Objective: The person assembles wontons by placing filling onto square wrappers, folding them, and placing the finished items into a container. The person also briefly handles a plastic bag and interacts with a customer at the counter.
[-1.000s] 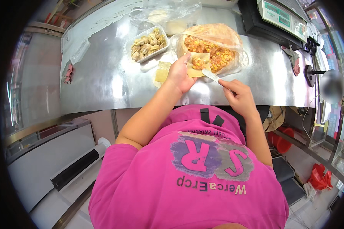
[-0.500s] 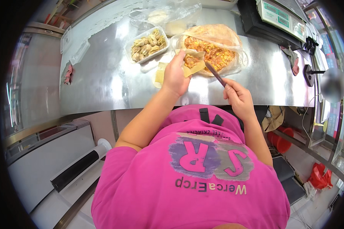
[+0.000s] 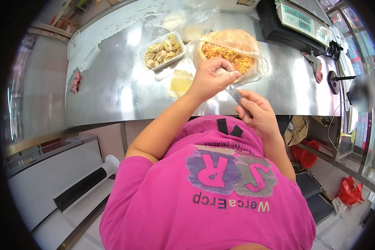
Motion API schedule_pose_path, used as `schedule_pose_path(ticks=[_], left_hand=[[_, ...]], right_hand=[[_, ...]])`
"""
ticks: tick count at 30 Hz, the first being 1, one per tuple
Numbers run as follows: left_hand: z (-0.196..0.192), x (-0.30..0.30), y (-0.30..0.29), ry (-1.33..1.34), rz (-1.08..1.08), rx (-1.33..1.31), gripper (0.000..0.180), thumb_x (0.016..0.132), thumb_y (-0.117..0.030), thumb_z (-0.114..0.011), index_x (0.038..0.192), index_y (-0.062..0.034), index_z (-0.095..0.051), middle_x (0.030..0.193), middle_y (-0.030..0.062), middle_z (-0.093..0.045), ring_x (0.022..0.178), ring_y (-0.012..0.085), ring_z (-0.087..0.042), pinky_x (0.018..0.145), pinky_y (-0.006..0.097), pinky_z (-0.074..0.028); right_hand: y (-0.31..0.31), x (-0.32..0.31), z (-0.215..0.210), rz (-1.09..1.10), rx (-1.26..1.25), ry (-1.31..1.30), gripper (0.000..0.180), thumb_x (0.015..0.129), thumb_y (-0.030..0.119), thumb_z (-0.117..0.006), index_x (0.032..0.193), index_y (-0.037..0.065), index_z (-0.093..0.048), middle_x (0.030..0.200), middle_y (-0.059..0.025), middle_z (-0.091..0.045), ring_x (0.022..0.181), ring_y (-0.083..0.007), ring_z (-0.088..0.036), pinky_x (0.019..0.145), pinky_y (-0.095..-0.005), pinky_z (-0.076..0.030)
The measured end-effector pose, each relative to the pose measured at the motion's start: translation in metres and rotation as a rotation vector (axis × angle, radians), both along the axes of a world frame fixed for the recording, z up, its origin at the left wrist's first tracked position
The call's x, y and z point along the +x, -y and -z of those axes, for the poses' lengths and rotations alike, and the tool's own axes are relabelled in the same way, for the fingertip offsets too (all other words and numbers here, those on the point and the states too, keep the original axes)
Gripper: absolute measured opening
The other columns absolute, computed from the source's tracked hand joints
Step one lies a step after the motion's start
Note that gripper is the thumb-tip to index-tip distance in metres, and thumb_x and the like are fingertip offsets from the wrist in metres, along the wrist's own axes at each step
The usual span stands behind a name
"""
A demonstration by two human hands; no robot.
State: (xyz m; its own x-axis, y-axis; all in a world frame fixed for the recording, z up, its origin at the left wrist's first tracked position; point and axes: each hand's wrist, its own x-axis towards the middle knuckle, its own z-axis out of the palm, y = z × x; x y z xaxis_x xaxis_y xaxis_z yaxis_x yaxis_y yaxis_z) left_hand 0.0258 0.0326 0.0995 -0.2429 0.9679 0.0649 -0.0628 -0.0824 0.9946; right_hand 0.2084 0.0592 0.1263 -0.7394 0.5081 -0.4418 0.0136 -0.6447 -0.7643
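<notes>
My left hand (image 3: 214, 79) is closed, its fingers curled around a wonton wrapper that is mostly hidden; a pale edge of it shows between them. My right hand (image 3: 258, 109) grips a flat filling spatula (image 3: 233, 94), its tip touching or just below my left fingertips. Behind my left hand, a clear plastic bag (image 3: 261, 68) holds orange-red minced filling (image 3: 233, 57) with yellow corn bits. Left of it stands a white plastic tray (image 3: 157, 68) of several folded wontons (image 3: 166, 51). Yellowish square wrappers (image 3: 181, 81) lie on the steel table beside my left wrist.
A crumpled clear bag (image 3: 175, 20) with pale contents lies at the back of the steel table (image 3: 112, 83). At the back right stands a digital scale (image 3: 302, 21) on a black box. A pink cloth (image 3: 318, 71) lies near the right edge, by a black stand (image 3: 334, 82).
My left hand has turned over and closed around the wrapper, hiding the filling seen in it before. The spatula has swung lower and turned, showing a shiny face. The stacked wrappers are now uncovered.
</notes>
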Motion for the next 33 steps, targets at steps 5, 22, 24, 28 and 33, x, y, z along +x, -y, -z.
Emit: schedule_pose_path(ticks=[5,22,24,28,33], left_hand=[[0.006,0.005,0.012,0.419,-0.021,-0.160,0.017,0.079,-0.008,-0.064,0.091,-0.0117,-0.052,0.077,-0.0055,-0.052,0.058,0.0018,-0.048,0.040,0.015,-0.035],[0.007,-0.067,0.021,0.584,-0.184,-0.104,0.014,0.090,-0.018,-0.051,0.079,-0.0097,-0.047,0.061,-0.0055,-0.035,0.051,0.0043,-0.033,0.045,0.019,-0.026],[0.006,-0.090,0.021,0.476,-0.259,-0.100,0.014,0.090,-0.018,-0.052,0.078,-0.0106,-0.047,0.060,-0.0053,-0.035,0.047,0.0040,-0.030,0.040,0.018,-0.021],[-0.006,-0.088,0.021,0.313,-0.380,-0.145,0.016,0.090,-0.016,-0.052,0.075,-0.0112,-0.046,0.057,-0.0061,-0.032,0.044,0.0030,-0.026,0.036,0.019,-0.017],[-0.005,-0.106,0.033,0.303,-0.492,-0.048,0.023,0.090,-0.018,-0.053,0.070,-0.0110,-0.044,0.052,-0.0073,-0.030,0.042,0.0024,-0.024,0.035,0.020,-0.016]], right_hand=[[0.005,-0.003,0.002,0.029,-0.099,-0.052,0.027,0.091,0.011,-0.043,0.116,0.003,-0.048,0.066,-0.0057,-0.051,0.039,-0.0029,-0.028,0.035,-0.0166,-0.019],[-0.002,-0.017,0.024,-0.315,0.356,-0.006,0.030,0.086,0.012,-0.040,0.111,0.002,-0.053,0.062,-0.0020,-0.051,0.054,-0.0095,-0.049,0.050,-0.0251,-0.042],[-0.008,-0.012,0.036,-0.301,0.491,0.001,0.031,0.085,0.011,-0.040,0.111,0.001,-0.054,0.061,-0.0023,-0.051,0.057,-0.0104,-0.048,0.055,-0.0260,-0.041],[-0.014,-0.002,0.044,-0.241,0.510,0.085,0.031,0.087,0.011,-0.039,0.114,0.003,-0.052,0.064,-0.0009,-0.050,0.060,-0.0096,-0.046,0.058,-0.0255,-0.040],[-0.013,0.005,0.046,-0.275,0.586,0.185,0.031,0.087,0.011,-0.039,0.113,0.003,-0.053,0.062,-0.0010,-0.049,0.058,-0.0100,-0.046,0.057,-0.0261,-0.040]])
